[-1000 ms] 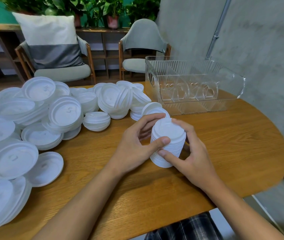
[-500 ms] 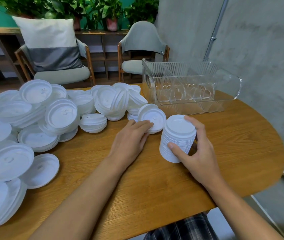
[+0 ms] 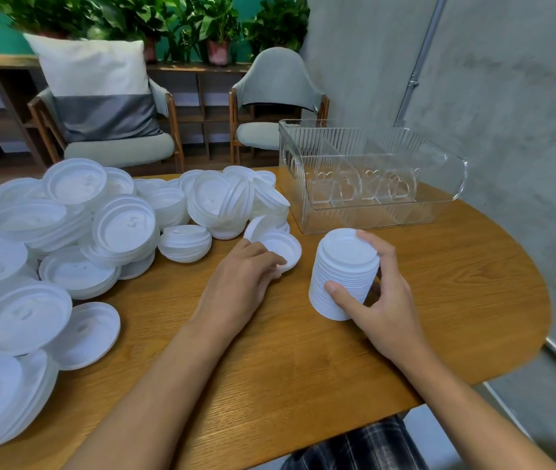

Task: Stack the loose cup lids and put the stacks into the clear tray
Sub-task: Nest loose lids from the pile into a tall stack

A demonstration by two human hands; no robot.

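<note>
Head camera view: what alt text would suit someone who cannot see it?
A person's right hand grips a tall stack of white cup lids at a wooden table, while the left hand curls onto a loose lid beside it. A heap of lids lies left; the clear tray stands behind.

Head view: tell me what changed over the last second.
The left hand let go of the lid stack and moved left to a loose lid beside the pile, fingers now curled over its rim. The right hand alone grips the stack, which shifted slightly right. The clear tray and the pile stayed put.
</note>
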